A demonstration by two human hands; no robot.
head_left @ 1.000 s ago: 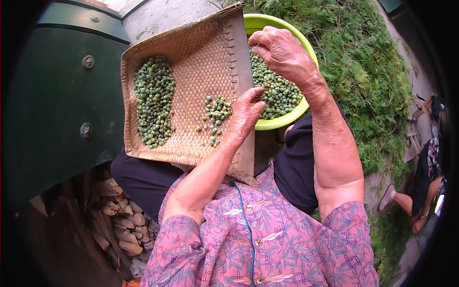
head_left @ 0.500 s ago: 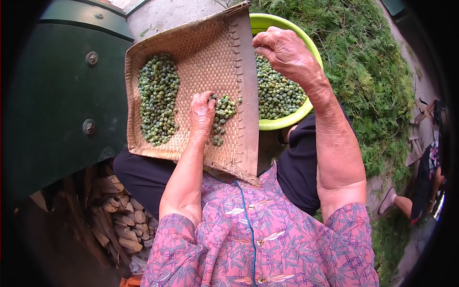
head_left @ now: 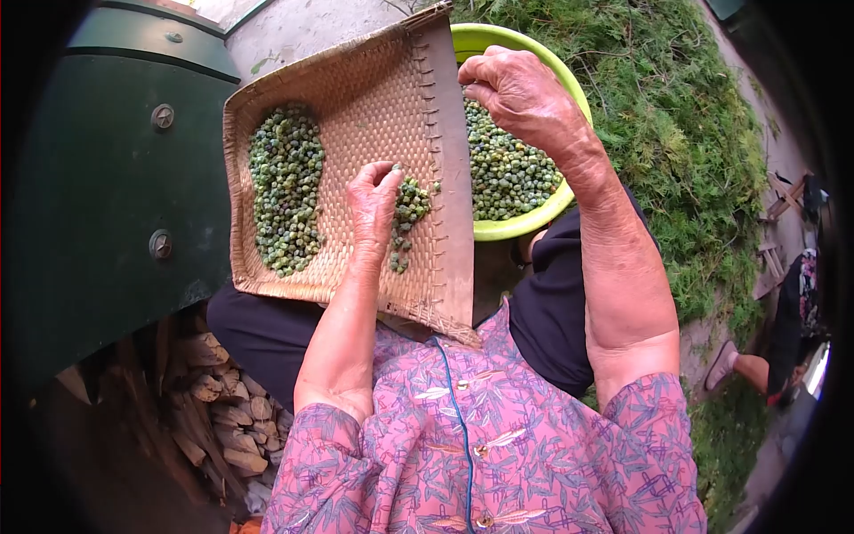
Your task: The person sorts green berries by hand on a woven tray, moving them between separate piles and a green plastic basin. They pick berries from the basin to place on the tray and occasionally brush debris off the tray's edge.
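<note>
A woven winnowing tray (head_left: 351,142) rests tilted across my lap. A large pile of small green cones (head_left: 286,191) lies along its left side, and a smaller cluster of cones (head_left: 410,203) lies near its right edge strip. My left hand (head_left: 372,203) is over the tray beside the small cluster, thumb and forefinger pinched on a green cone (head_left: 397,167). Above the yellow-green basin (head_left: 576,76), my right hand (head_left: 527,96) is closed in a pinch close to the tray's edge. What its fingertips hold, if anything, is hidden. More cones (head_left: 503,169) fill the basin.
Cut evergreen sprigs (head_left: 649,133) are heaped on the right. A dark green metal panel (head_left: 98,187) stands at the left, with split firewood (head_left: 231,409) below it. Another person's leg and shoe (head_left: 722,363) show at the far right.
My left hand has risen slightly, away from the small cluster, with its fingers pinched. The right hand stays over the basin. The whole view has shifted a little.
</note>
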